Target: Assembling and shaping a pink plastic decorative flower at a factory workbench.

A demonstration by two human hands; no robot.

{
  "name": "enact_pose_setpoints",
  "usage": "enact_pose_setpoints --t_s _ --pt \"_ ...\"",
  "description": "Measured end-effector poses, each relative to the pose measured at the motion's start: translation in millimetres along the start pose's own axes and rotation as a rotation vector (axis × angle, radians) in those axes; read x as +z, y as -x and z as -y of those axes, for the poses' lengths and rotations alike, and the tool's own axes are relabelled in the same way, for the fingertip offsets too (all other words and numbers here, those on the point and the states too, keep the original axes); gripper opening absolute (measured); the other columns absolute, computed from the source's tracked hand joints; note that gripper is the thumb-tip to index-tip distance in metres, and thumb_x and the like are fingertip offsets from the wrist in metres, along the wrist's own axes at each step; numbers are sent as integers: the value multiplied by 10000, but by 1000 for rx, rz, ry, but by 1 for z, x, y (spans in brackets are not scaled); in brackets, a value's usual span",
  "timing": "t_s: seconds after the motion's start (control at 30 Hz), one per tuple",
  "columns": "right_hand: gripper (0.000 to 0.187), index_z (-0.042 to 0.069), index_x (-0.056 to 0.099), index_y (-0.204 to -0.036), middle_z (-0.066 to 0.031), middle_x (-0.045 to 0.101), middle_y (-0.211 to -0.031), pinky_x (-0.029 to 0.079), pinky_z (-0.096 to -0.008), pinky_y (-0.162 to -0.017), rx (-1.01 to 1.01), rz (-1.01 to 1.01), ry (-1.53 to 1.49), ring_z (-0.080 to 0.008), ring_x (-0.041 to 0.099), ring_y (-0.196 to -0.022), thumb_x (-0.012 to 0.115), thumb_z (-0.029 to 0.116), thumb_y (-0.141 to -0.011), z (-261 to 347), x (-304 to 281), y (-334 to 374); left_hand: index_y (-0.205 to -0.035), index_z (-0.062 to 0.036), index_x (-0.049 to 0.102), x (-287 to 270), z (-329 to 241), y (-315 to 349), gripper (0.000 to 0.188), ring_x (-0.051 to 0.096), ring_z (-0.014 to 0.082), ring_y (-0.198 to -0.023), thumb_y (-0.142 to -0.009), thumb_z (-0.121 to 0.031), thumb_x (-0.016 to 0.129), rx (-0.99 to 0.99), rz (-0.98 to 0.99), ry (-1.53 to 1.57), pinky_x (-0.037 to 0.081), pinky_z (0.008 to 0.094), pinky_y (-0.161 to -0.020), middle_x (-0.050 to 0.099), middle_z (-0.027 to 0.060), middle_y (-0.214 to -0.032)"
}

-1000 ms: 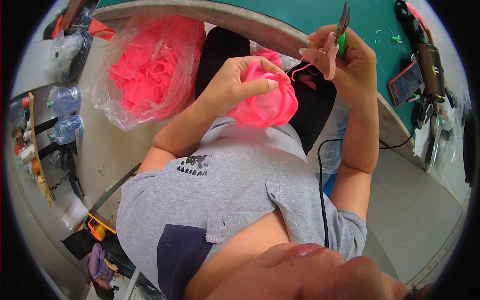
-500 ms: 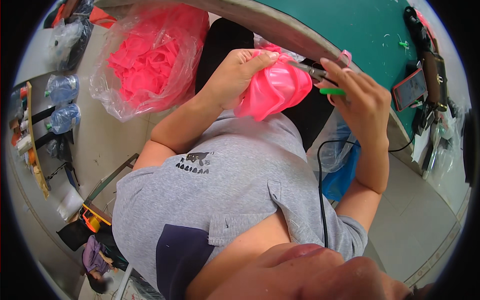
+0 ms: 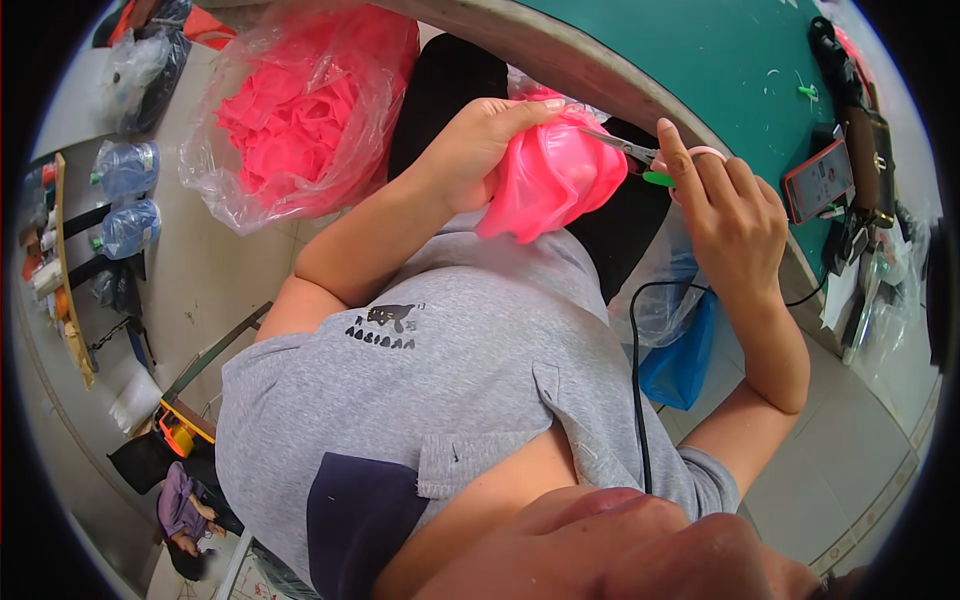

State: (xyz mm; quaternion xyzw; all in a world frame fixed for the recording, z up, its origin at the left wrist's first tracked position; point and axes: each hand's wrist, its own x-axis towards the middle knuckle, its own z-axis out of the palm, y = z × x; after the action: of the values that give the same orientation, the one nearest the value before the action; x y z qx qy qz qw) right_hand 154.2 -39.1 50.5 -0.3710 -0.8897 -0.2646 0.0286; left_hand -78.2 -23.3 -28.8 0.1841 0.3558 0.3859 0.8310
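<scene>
My left hand (image 3: 472,150) is closed on a glossy, bright pink, wavy-edged soft piece (image 3: 560,175), with the thumb lying along its top edge. It hangs in folds above my lap; the fingers beneath it are partly hidden. In my right hand (image 3: 738,215) are small scissors (image 3: 628,147) with pink finger loops and a green part by the pivot. Their metal blades point left and reach the upper right edge of the pink piece. Whether the blades are cutting into it I cannot tell. My right index finger is raised off the loops.
On the left, a clear plastic bag (image 3: 205,190) is filled with similar pink pieces (image 3: 285,125). A green-topped table (image 3: 690,50) curves ahead, with a phone (image 3: 818,180) and a brown case (image 3: 868,160) at its right. A black cable (image 3: 637,380) hangs near my right arm, beside a blue bag (image 3: 680,365).
My right hand has turned and shifted slightly, lifting its index finger. The scissors' blades have come more into sight beside the pink piece, which my left hand still holds.
</scene>
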Motion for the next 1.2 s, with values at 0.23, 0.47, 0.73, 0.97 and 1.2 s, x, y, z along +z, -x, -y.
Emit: enact_pose_setpoints --t_s 0.23,0.47,0.73,0.97,1.2 --pt "583 182 547 -1276 62 498 -749 430 -234 -540 -7 -5 -20 -73 490 -637 703 221 -715 -8 2 1 -1090 30 549 2 -7 7 279 612 196 -959 -907 -181 566 -213 -4 350 510 333 -862 601 133 -1072" --pt "574 181 570 -1252 58 492 -712 421 -236 -513 -18 -17 -24 -72 480 -600 718 221 -698 -13 -1 0 -1155 27 532 14 -17 19 312 594 187 -1020 -921 -179 548 -102 130 231 492 323 -904 591 130 -1110" --pt "518 186 586 -1236 53 486 -684 411 -229 -500 4 -87 -40 -71 472 -575 701 215 -732 -17 -3 -3 -1153 8 553 14 -19 24 315 591 173 -1021 -919 -202 560 -125 143 263 491 307 -904 595 112 -1112" --pt "532 195 582 -1244 53 490 -685 416 -222 -508 -25 -103 47 -64 472 -578 701 208 -725 -14 -11 -7 -1119 13 556 14 -16 19 299 599 172 -997 -909 -198 580 -111 94 295 503 321 -888 599 113 -1093" --pt "551 199 555 -1274 60 482 -715 426 -214 -532 -41 -52 97 -66 479 -610 671 191 -736 -16 -4 -5 -1142 19 530 14 -11 17 327 599 193 -992 -904 -197 587 -142 57 333 507 338 -885 597 122 -1074"
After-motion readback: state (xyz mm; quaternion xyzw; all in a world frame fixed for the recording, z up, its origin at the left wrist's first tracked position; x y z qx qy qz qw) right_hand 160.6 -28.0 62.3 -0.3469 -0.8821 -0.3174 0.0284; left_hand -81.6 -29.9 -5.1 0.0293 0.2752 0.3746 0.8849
